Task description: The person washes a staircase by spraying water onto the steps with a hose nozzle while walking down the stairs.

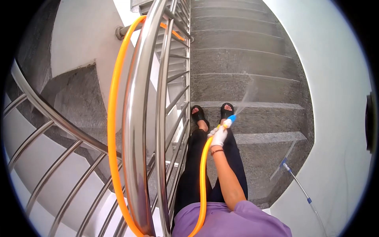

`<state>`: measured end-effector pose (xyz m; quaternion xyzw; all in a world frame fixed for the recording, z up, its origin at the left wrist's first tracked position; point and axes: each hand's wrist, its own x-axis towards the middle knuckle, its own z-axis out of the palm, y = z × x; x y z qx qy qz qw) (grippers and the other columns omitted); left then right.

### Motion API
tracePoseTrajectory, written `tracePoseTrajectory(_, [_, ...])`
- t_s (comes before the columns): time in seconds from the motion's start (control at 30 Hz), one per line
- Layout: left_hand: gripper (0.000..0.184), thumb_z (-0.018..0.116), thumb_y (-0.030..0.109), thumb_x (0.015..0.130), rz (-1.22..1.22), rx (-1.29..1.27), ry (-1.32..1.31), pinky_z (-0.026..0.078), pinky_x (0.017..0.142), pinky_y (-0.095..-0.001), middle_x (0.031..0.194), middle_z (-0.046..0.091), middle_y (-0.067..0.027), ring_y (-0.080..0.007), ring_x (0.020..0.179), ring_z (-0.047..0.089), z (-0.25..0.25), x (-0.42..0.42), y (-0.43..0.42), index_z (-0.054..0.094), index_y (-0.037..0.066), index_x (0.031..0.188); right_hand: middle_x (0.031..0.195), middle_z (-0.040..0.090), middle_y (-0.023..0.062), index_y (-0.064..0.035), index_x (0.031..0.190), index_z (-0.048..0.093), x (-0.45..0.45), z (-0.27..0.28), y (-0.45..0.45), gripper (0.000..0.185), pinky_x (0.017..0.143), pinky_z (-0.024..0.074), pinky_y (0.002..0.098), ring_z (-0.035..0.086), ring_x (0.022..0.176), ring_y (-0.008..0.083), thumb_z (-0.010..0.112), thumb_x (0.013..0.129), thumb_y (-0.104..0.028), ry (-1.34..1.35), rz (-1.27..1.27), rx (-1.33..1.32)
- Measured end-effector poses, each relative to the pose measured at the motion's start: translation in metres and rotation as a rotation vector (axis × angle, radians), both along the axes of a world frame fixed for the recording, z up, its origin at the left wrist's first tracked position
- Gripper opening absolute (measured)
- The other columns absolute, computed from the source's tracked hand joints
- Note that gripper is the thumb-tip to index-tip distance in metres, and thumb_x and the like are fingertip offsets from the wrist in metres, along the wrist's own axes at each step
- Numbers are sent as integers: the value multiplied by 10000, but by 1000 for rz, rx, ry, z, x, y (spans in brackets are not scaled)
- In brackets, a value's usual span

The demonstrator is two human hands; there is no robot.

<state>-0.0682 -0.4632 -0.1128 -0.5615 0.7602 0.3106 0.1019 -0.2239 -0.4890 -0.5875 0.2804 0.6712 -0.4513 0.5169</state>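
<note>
Right hand: fingers wrapped round spray nozzle, above the stairs. Water's running, so spraying's underway; remainder can't tell. Squeegee idle by wall. Left hand out of view, fingers unknown.

Within the fingers of the right hand, the hose, with its nozzle just ahead. Beyond the nozzle, ahead and to the right of the fingers, spray over the steps. Ahead-left of the fingers, the left foot; ahead, near the nozzle, the right foot. Left of the fingers, the railing, with a stretch of hose along its far side; farther left, another railing. To the right and behind, a long-handled tool by the wall.
</note>
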Motion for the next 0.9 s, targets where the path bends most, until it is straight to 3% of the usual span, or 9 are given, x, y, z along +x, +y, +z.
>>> tracePoseTrajectory(0.13, [298, 597, 263, 740, -3, -21, 62, 251, 442, -301, 470, 354, 8, -140, 415, 363, 2, 1, 2, 440, 138, 519, 578, 382, -6, -156, 903, 405, 11, 14, 4, 76, 338, 356, 260, 390, 396, 114, 406, 897, -232, -341, 218, -36])
tracePoseTrajectory(0.2, [316, 596, 288, 741, -57, -32, 46, 255, 447, -298, 468, 354, 6, -141, 415, 364, 3, -1, 5, 439, 137, 513, 580, 389, -8, -153, 883, 396, 17, 22, -5, 89, 357, 333, 255, 379, 398, 109, 401, 901, -241, -432, 88, -23])
tracePoseTrajectory(0.33, [266, 615, 259, 686, -80, -14, 60, 273, 461, -294, 471, 366, 10, -141, 424, 380, 0, -14, -4, 449, 137, 518, 490, 360, -13, -146, 692, 394, -24, 28, -31, 265, 346, 317, 272, 338, 348, 121, 410, 902, -306, -142, -27, -72])
tracePoseTrajectory(0.4, [237, 620, 246, 654, -122, -66, 63, 295, 467, -291, 481, 382, 9, -145, 450, 413, -9, -25, -6, 450, 141, 528, 466, 339, -29, -165, 625, 364, -71, 7, -32, 334, 347, 307, 264, 338, 349, 122, 375, 903, -349, -181, -73, -113])
tracePoseTrajectory(0.47, [233, 615, 254, 657, -159, -44, 73, 317, 475, -294, 500, 396, 4, -151, 478, 443, -16, -36, -8, 445, 143, 542, 458, 334, -31, -161, 622, 357, -121, -7, -30, 332, 346, 309, 265, 339, 350, 119, 374, 902, -338, -90, -158, -123])
tracePoseTrajectory(0.6, [253, 597, 295, 672, -198, 9, 137, 320, 471, -306, 521, 394, -8, -164, 485, 438, -28, -59, -21, 439, 139, 550, 475, 332, -44, -176, 633, 352, -182, 21, -29, 338, 346, 294, 252, 313, 356, 93, 365, 917, -359, -33, -306, -177])
tracePoseTrajectory(0.77, [296, 613, 313, 689, -231, 80, 258, 311, 460, -310, 508, 397, -20, -174, 473, 433, -6, -66, -43, 450, 117, 536, 475, 313, -41, -165, 597, 348, -112, 49, 2, 334, 361, 304, 253, 328, 371, 108, 438, 869, -337, -540, -300, -193])
tracePoseTrajectory(0.9, [318, 633, 323, 689, -229, 102, 281, 307, 460, -310, 486, 404, -17, -175, 449, 423, -4, -66, -46, 459, 116, 521, 493, 313, -37, -145, 623, 354, -14, 36, 28, 327, 380, 310, 254, 325, 384, 102, 458, 870, -333, -933, -290, -109])
